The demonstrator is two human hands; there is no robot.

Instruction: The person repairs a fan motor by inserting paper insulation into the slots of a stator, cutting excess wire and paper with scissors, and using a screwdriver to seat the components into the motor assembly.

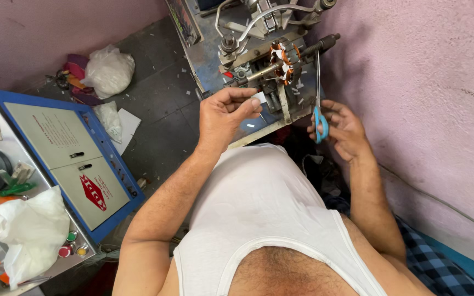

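Pink walls, dark floor. Blue-framed cabinet (pixel 113 181) at left carries a grey panel with a red hexagonal label (pixel 94 192). Right hand (pixel 342 129), fingers curled through blue-handled scissors (pixel 319 109), blades pointing up-frame beside the copper-wound stator (pixel 284 61). Left hand (pixel 227 115) pinches a small white slip (pixel 259 97).

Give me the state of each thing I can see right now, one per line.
Right hand: gripping scissors by the handles.
Scissors: blue handles, blades shut, pointing up toward the machine.
Left hand: fingers pinched on a small white strip.
Copper-wound stator: mounted on the machine's shaft.
White plastic bag: crumpled on the floor.
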